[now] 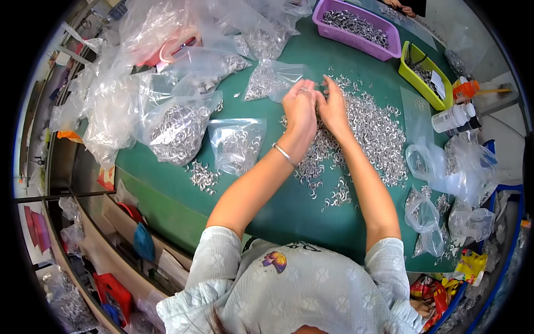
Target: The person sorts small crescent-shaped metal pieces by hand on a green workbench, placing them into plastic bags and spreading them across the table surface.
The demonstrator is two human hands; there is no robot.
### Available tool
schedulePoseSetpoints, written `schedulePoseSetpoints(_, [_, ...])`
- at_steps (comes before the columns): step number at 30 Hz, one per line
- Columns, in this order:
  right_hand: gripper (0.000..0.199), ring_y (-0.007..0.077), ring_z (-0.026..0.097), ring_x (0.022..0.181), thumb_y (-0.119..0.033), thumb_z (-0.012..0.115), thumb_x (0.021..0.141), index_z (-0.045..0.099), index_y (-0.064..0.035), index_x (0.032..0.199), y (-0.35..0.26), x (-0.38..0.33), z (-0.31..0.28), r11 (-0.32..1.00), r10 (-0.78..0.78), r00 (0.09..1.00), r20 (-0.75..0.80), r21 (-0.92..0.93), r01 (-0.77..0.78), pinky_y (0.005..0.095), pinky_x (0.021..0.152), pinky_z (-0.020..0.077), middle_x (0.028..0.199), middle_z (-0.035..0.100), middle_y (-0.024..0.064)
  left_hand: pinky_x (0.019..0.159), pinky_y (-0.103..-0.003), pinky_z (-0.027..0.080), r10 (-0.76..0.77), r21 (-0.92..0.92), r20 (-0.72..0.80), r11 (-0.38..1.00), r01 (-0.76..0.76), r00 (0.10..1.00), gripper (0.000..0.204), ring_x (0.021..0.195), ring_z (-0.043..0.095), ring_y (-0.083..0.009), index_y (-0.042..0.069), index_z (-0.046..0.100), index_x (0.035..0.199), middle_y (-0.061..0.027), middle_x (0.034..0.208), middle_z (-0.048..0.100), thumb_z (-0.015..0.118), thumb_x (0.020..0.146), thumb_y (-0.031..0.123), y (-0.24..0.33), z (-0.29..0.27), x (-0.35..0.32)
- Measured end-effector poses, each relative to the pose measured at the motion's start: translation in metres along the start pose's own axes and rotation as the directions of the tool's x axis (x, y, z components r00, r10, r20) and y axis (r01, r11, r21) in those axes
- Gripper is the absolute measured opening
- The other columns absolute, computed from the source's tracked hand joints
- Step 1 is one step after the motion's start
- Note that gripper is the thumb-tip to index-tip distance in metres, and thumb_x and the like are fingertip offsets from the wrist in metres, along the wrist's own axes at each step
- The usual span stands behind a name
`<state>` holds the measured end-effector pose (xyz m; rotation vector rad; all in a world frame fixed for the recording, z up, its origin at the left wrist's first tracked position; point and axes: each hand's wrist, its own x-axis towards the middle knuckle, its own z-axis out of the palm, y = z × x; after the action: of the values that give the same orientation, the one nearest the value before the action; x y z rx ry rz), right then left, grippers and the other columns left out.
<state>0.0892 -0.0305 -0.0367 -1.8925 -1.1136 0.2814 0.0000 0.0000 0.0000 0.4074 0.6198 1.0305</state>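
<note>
My left hand (300, 108) is turned palm up and cupped, with a few small curved silver metal pieces (303, 91) on it. Close against it, my right hand (332, 107) has its fingers stretched out and apart, and I make out nothing in them. Both hands are over a broad loose heap of the same curved metal pieces (372, 136) on the green table (300, 220). Just beyond the left hand lies a clear plastic bag (270, 80) partly filled with such pieces. Another flat clear bag (238, 146) of them lies left of my left forearm.
A bulging bag of pieces (178, 131) and crumpled clear plastic (111, 111) cover the left side. A purple basket (359, 29) and a yellow-green basket (425, 75) stand at the far right. White bottles (453, 118) and more bags (425, 217) line the right edge. Another person's hands (400, 6) show at the top.
</note>
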Motion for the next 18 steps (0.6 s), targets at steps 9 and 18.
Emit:
schedulePoseSetpoints(9, [0.024,0.0307,0.066,0.067,-0.004,0.057,0.084,0.067,0.0025,0.105,-0.022,0.027,0.009,0.978,-0.081,0.996,0.023,0.195,0.075,0.0399,0.065,0.0514,0.074,0.067,0.0169,0.103,-0.034,0.039,0.351,0.46,0.093,0.815,-0.353,0.932,0.057,0.126,0.046,-0.0252,-0.01,0.037,0.137,-0.0213,0.138,0.043,0.042,0.08,-0.014,0.031,-0.008,0.007])
schedulePoseSetpoints(18, [0.028,0.0044,0.048,0.061,-0.001,0.057,0.089,0.064,0.0004,0.116,-0.037,0.026,0.006,0.902,-0.063,0.986,0.157,0.432,-0.012,0.023,0.055,0.0404,0.07,0.055,-0.0029,0.096,-0.036,0.043,0.345,0.871,0.451,0.031,-0.49,0.823,0.047,0.122,0.05,-0.0241,0.003,0.054,0.13,-0.01,0.135,0.052,0.063,0.084,-0.002,0.096,-0.038,-0.021])
